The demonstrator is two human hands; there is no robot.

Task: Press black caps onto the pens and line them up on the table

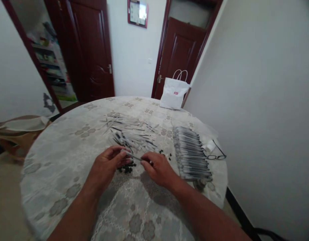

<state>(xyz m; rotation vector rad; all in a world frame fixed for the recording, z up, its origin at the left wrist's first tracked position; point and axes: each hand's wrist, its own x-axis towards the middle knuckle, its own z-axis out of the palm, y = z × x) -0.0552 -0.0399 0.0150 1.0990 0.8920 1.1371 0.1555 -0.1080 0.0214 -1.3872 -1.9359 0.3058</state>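
Observation:
Above the near middle of the table, my left hand [109, 164] and my right hand [158, 167] grip opposite ends of one slim pen [133, 156], its shaft showing between them. Fingers of both hands are closed around it; its tips are hidden. Just beyond lies a loose heap of pale and dark pen parts [136, 139]. Small black pieces [128, 168] are clustered on the cloth beside my left fingers. To the right of my right hand, many similar pens [193, 152] are laid side by side in a row.
A patterned cloth covers the round table [134, 214]. Eyeglasses [214, 156] lie near its right edge, beside crumpled white material [209, 146]. At the far edge stands a white paper bag [174, 97]. A wooden chair or stool [21, 134] is at the left.

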